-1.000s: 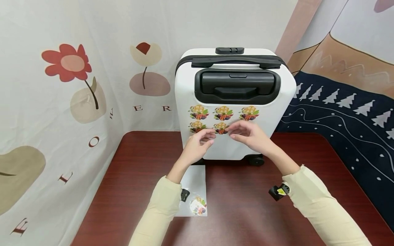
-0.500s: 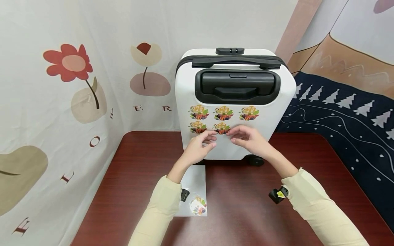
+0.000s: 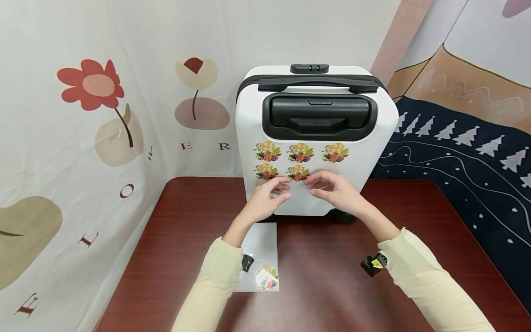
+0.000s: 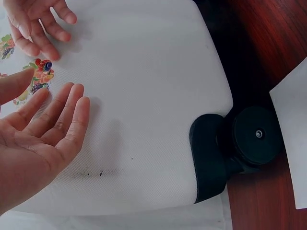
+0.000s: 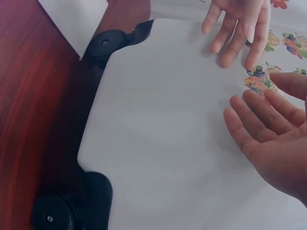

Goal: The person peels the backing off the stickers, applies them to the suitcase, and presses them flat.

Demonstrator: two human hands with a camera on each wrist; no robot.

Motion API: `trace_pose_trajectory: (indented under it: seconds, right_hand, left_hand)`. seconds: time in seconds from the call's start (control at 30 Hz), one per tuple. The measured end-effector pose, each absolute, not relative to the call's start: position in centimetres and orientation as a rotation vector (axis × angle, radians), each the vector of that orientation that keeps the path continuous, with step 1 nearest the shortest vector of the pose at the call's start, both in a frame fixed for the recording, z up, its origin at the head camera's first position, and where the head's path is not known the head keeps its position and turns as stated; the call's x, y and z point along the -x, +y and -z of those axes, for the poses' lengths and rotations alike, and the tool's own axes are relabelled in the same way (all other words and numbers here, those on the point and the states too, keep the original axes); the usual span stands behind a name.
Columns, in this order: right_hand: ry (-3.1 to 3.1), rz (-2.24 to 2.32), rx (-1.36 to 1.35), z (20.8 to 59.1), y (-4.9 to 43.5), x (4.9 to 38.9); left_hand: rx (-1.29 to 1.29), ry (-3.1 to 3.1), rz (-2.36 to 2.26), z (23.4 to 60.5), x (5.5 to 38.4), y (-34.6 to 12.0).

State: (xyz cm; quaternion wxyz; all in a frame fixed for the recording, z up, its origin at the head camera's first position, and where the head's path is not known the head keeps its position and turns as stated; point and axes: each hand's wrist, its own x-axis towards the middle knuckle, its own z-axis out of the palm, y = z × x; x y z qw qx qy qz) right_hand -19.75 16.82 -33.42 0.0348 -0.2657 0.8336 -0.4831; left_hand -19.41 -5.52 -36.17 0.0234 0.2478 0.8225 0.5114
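Observation:
A white hard-shell suitcase [image 3: 319, 203] stands upright with rows of fruit stickers on its face. Both hands are at the sticker in the middle of the lower row [image 3: 298, 173]. My left hand [image 3: 265, 201] has its fingertips by that sticker's left edge, fingers relaxed and slightly bent. On the other side, my right hand [image 3: 337, 192] keeps its fingertips by the right edge, also loosely bent. In the left wrist view the left palm [image 4: 29, 155] shows with nothing held. The right palm [image 5: 280, 139] likewise holds nothing in the right wrist view.
A white sheet [image 3: 263, 240] lies on the dark red table [image 3: 332, 276], with a fruit sticker [image 3: 267, 278] near its front edge. Black wheels [image 3: 344, 216] sit under the suitcase. Its black handle recess [image 3: 320, 133] is above the stickers. Printed cloth [image 3: 199, 157] hangs behind.
My right hand has shifted slightly down, its fingers drawing a little off the middle lower sticker and showing more of it. The left hand stays almost where it was.

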Motion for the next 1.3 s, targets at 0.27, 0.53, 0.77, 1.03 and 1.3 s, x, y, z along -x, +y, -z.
trace_pose_trajectory:
  seconds: [0.27, 0.53, 0.77, 1.03, 1.3]
  right_hand:
    - [2.562, 1.489, 0.815, 34.3, 16.9, 19.6]
    - [2.514, 1.520, 0.763, 35.5, 16.8, 19.2]
    - [2.453, 1.532, 0.743, 37.1, 17.0, 18.5]
    - [2.401, 1.511, 0.712, 39.3, 16.8, 17.7]
    - [2.354, 1.502, 0.671, 41.5, 16.1, 16.6]
  left_hand:
    - [-0.743, 2.524, -1.599, 36.3, 18.9, -6.2]
    - [-0.699, 2.534, -1.560, 37.3, 18.7, -7.0]
    - [-0.642, 2.532, -1.540, 38.5, 18.1, -8.2]
    - [-0.527, 2.511, -1.529, 40.0, 17.3, -9.6]
    - [-0.413, 2.498, -1.572, 41.8, 16.7, -11.0]
